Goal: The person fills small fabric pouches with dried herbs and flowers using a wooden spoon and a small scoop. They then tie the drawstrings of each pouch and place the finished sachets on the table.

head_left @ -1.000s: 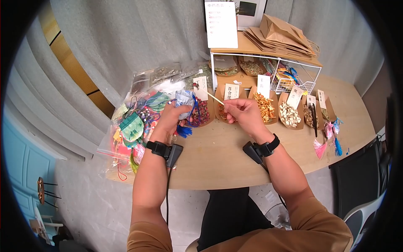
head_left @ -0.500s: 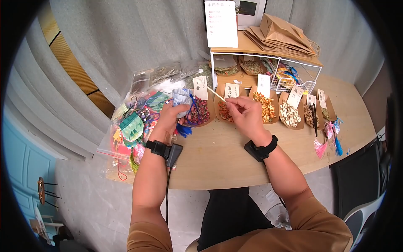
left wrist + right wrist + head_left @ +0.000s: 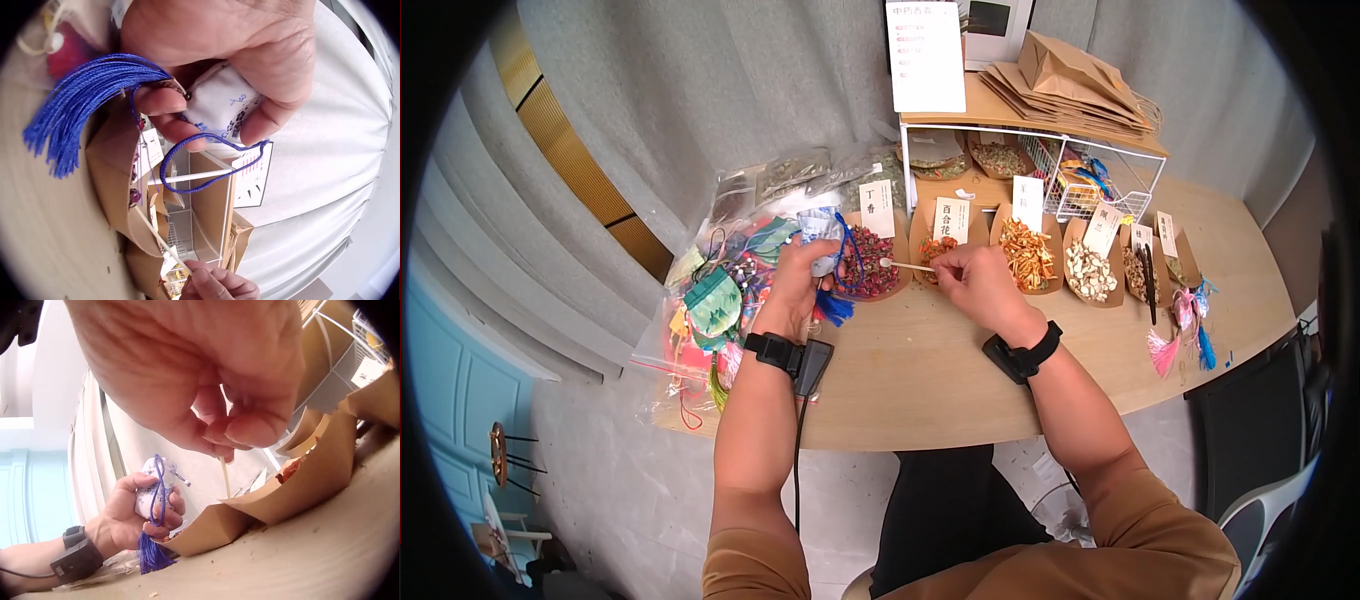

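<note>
My left hand (image 3: 797, 283) grips a small white pouch (image 3: 819, 238) with a blue pattern; its blue cord loop and blue tassel (image 3: 75, 106) hang from it. The right hand (image 3: 980, 285) pinches a thin pale stick (image 3: 915, 267) between thumb and fingers. At its far end, a small scoop-like tip lies over the dark red dried buds (image 3: 865, 270) in a brown paper tray, just right of the pouch. In the right wrist view the stick (image 3: 225, 478) slants down behind the tray's edge, its tip hidden.
Paper trays of dried orange pieces (image 3: 1027, 255), pale slices (image 3: 1090, 273) and other herbs stand to the right, with labels. Colourful pouches (image 3: 715, 305) lie in plastic on the left. Behind stands a shelf (image 3: 990, 110) with paper bags; pink and blue tassels (image 3: 1164, 352) lie at right.
The stick has swung from pointing up and left to nearly level, its tip lowered to the red buds. My left hand with the pouch has moved slightly left and away from the tray.
</note>
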Available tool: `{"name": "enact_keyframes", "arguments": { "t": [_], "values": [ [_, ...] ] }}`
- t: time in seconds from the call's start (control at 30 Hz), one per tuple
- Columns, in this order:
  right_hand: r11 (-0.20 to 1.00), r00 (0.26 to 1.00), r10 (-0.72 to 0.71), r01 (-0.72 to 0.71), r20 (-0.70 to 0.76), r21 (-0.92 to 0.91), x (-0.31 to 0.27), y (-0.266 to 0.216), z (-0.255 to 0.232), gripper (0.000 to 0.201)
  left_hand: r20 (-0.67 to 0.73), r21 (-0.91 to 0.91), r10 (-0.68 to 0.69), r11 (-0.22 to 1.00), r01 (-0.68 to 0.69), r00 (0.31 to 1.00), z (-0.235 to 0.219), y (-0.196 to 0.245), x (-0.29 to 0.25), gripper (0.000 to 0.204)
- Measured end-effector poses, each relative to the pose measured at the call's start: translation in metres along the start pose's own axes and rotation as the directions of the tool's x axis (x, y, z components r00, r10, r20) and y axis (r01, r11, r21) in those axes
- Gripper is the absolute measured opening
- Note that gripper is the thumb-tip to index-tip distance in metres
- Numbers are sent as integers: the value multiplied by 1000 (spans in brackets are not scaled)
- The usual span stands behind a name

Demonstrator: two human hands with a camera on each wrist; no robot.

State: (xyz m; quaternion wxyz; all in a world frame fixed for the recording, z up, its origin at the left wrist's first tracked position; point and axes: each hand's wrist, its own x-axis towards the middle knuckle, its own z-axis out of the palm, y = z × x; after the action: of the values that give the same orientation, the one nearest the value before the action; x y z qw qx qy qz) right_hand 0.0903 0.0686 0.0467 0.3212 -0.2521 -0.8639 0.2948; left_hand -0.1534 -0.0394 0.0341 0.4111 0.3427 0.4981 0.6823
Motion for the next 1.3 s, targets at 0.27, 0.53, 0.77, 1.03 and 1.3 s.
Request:
{"name": "enact_keyframes", "arguments": {
  "t": [0.27, 0.53, 0.77, 1.03, 1.3],
  "values": [
    [998, 994, 1, -7, 106, 63, 1, -2, 3, 11, -3, 6, -30, 1000, 30, 1000, 2, -1, 0, 12],
    [917, 946, 216, -281, 240, 284, 3, 12, 11, 12, 13, 6, -27, 1000, 27, 1000, 2, -1, 0, 11],
    [780, 900, 291, -420, 326, 464, 6, 21, 14, 15, 7, -24, -32, 999, 32, 999, 4, 2, -3, 11],
    [693, 879, 334, -474, 340, 544, 7, 19, 13, 14, 10, 4, -24, 1000, 24, 1000, 4, 2, -2, 12],
    [651, 870, 360, -493, 336, 578, 9, 23, 14, 13, 12, 2, -22, 1000, 22, 1000, 3, 2, -2, 12]
  ]
}}
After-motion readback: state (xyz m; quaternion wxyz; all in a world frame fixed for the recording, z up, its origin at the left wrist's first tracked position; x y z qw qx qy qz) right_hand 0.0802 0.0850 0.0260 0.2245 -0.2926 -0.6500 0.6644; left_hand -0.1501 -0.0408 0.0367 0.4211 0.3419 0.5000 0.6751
